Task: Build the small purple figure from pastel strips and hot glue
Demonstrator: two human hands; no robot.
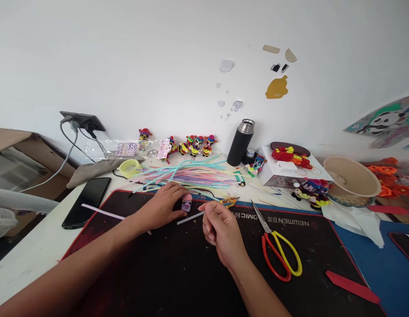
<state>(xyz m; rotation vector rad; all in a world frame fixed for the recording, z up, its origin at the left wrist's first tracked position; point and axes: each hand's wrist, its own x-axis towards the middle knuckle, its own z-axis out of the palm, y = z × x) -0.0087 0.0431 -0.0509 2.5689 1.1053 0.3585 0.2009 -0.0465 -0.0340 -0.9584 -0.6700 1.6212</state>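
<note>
My left hand (167, 200) rests low over the dark mat, with thumb and index finger around a small purple figure with a pink top (186, 203). To the right, my right hand (220, 226) is closed in a pinch; what its fingertips hold, if anything, is too small to make out. A short pale grey-blue stick (190, 218) lies between the hands, one end reaching my right fingers; I cannot tell whether they grip it. A lilac pipe cleaner (103, 211) passes behind my left forearm. Scissors (273, 244) with red and yellow handles lie right of my right hand.
Pastel pipe cleaners (187, 174) are heaped behind the mat (151, 273). Further back stand several small colourful dolls (197, 146) and a black thermos (240, 143). A phone (87, 202) lies left, a white box (273, 174) and beige bowl (351, 178) right. A red strip (352, 287) lies front right.
</note>
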